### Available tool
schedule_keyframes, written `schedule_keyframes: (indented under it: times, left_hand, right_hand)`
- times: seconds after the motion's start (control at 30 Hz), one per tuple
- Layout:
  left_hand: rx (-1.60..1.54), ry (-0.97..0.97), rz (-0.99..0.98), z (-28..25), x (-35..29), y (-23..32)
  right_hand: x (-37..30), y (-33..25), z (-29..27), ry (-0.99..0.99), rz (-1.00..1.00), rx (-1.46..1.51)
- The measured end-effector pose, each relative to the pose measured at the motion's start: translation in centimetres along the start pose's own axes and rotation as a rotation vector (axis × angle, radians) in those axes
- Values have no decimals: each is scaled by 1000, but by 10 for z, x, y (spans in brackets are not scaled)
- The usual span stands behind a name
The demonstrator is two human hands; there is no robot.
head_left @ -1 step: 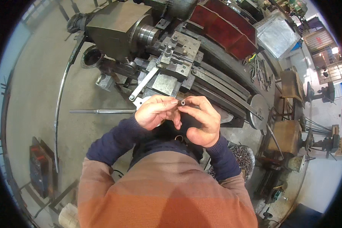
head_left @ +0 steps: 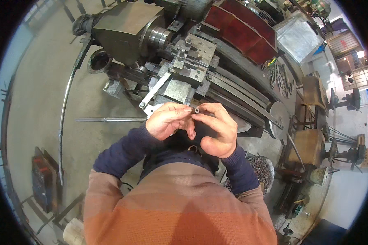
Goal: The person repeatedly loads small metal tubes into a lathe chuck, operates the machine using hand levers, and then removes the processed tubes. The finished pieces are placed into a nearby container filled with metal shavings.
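- Grip of both hands closed: small tube [head_left: 196,110] pinched between the fingertips of the left hand [head_left: 165,121] and the right hand [head_left: 221,130].
- Tube held up before the torso, at the near side of the lathe [head_left: 124,34]; its hollow end is turned toward the head view.
- Progress, as judged: piece is in hand and handling is under way; whether it is finished cannot be told.
- Not done at this point: tube is not set down, nor is it placed at the spindle end [head_left: 159,38] or the tool post [head_left: 201,49]; both stand apart from the hands.
- Heap of small dark pieces [head_left: 259,170] lies beside the right forearm; worked or unworked cannot be told, so the number left is unclear.
- Hand tools [head_left: 279,77] are left untouched.
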State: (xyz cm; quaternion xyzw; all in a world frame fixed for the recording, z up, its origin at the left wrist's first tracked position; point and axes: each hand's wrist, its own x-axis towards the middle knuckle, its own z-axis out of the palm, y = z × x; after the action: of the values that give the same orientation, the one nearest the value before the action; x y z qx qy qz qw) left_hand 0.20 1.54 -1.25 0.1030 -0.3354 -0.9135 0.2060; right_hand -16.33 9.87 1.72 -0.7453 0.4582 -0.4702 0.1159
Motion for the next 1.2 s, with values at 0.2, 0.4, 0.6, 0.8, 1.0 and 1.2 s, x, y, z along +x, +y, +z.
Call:
schedule_keyframes:
  times: [0.2,0.4,0.6,0.8,1.0,1.2]
  left_hand:
    - [145,46,71,-2,-2,3]
    - [667,212,126,-3,-10,21]
    - [845,267,236,-7,-20,49]
    - [1254,269,430,-46,-52,87]
    - [2155,963,290,-103,-167,151]
    - [2056,1320,-90,-155,-281,129]
  right_hand:
    - [9,-2,1,-44,-46,-57]
    - [23,1,2,-196,-106,-124]
    - [60,3,11,-309,-139,-79]
    - [109,27,16,-441,-171,-168]
    - [182,108,21,-405,-100,-648]
    - [207,143,57,-586,414,-567]
